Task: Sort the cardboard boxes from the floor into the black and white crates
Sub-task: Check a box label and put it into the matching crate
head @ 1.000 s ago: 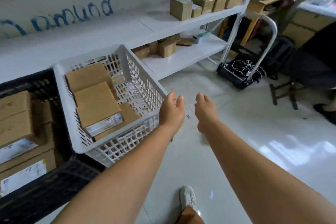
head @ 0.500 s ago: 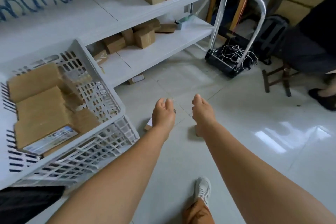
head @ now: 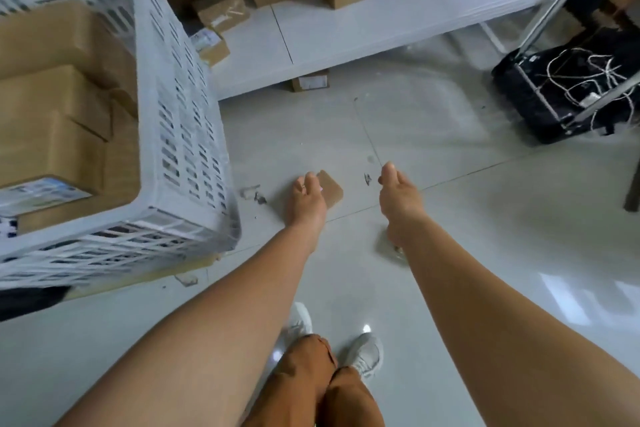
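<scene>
We reach down with both arms toward a small box (head: 330, 188) lying on the floor (head: 450, 236), just right of the white crate (head: 180, 107). Our left hand (head: 306, 201) is over the near edge of the box, fingers (head: 304, 182) curled down at it; we cannot tell whether they have closed on it yet. Our right hand (head: 398, 196) hangs just beside the box and apart from it, fingers loosely together, holding nothing.

We judge this to be the pick-up step: one box about to be lifted from the floor. The next move calls for a firm hold across the box, then a lift up and left over the crate's tall rim. Which crate it belongs in we cannot say (only a dark sliver at the lower left hints at the black one).

The white crate already holds several brown boxes, one with a printed label facing up. The floor is pale glossy tile with bright glare, a few scraps of debris near the box, and visible grout lines. Beyond it a low white shelf (head: 381, 21) carries more boxes, and another box (head: 310, 81) peeks out from under its edge. A black cart (head: 540, 97) with tangled white cables stands at the far right. Our white shoes and tan trousers show at the bottom.
</scene>
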